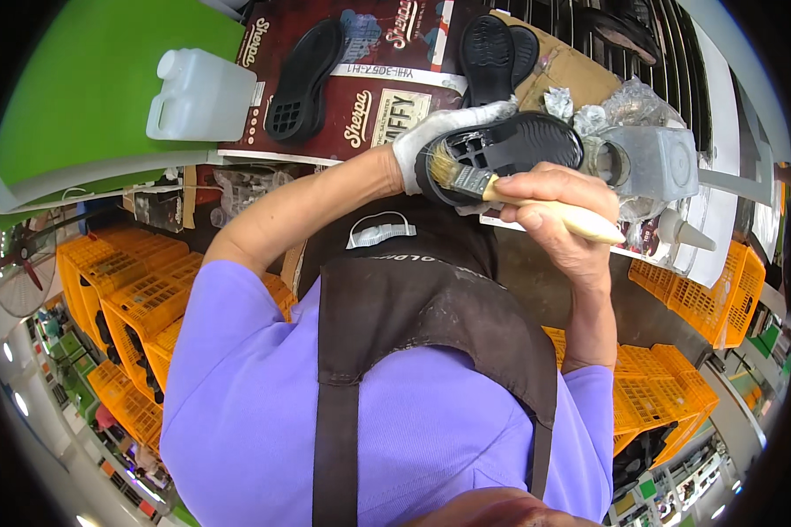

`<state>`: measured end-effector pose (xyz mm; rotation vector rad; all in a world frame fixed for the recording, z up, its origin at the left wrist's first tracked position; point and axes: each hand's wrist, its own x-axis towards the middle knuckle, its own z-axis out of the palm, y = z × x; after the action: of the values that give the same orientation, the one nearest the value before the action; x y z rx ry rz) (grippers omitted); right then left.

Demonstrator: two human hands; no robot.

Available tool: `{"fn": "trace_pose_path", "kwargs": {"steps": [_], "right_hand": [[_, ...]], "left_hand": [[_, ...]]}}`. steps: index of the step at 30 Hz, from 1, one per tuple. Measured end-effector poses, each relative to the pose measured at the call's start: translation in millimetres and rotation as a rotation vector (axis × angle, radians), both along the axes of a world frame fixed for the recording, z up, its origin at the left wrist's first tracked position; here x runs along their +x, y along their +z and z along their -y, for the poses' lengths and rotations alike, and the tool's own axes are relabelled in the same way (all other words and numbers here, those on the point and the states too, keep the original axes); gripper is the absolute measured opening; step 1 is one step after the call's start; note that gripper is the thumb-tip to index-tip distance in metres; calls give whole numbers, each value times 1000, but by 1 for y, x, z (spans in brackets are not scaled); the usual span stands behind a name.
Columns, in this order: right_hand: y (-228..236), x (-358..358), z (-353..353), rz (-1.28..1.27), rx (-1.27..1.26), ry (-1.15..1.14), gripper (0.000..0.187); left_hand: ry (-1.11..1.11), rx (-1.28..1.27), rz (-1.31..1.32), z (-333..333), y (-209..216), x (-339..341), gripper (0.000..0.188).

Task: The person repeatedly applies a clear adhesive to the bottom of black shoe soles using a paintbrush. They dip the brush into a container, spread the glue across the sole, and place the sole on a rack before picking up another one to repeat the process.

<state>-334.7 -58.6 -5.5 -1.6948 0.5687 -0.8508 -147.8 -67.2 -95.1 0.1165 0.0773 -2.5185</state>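
My left hand [419,140], in a white glove, is closed around a black shoe sole [523,145], its hollow inner side with a grid at the heel facing up. Bare, my right hand [567,215] grips the pale wooden handle of a paintbrush [475,183]. The brush's bristles touch the heel end of the sole, beside the grid. Just right of the sole, a translucent plastic bottle [655,162] lies with its round mouth toward it. Part of the left hand's fingers is hidden beneath the sole.
Another black sole [306,79] lies on the dark red cardboard [360,83], left of a stacked pair [488,57]. A white jug [204,95] stands on the green surface [70,97]. A nozzle bottle [684,230] lies at right. Orange crates [145,290] flank me.
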Motion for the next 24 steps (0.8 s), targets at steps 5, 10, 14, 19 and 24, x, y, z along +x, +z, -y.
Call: {"fn": "trace_pose_path", "kwargs": {"steps": [5,10,14,19,24], "right_hand": [[-1,-1,20,-58,-56,147,30],[-4,1,39,-119,0,313,30],[0,5,54,-165,147,490,20],[-3,8,74,-209,144,655,18],[1,5,87,-346,131,774,17]], "left_hand": [[-228,39,39,0,-12,5,34],[-221,-86,390,0,-7,2,39],[-256,62,378,2,-20,10,32],[-311,-133,135,6,-32,18,28],[-351,-138,25,9,-43,17,31]]}}
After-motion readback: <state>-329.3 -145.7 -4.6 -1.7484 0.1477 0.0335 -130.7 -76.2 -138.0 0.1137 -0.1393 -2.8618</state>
